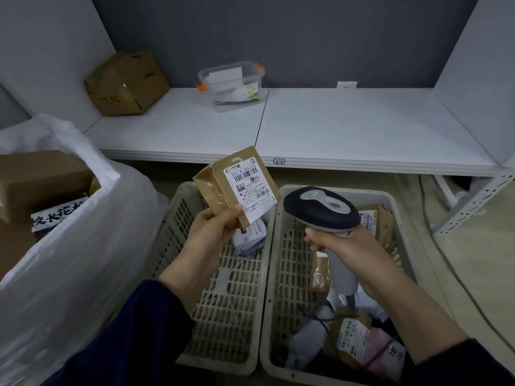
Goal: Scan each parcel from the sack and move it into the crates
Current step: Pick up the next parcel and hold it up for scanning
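My left hand (214,232) grips a small brown cardboard parcel (220,190) by its lower edge, its white barcode label facing up, above the left crate (237,302). A black and grey handheld scanner (320,208) is held by its handle in my right hand (354,257), its head just right of the parcel, over the right crate (289,274). The left crate holds one pale soft parcel (249,238). In the right crate lie several labelled parcels (354,338). At the left stands the white woven sack (69,246), with brown boxes inside.
A low white shelf (334,129) runs across behind the crates, with a brown cardboard box (125,84) and a clear plastic container (231,84) on it. The shelf's metal upright (473,201) stands at the right. The scanner's cable trails into the right crate.
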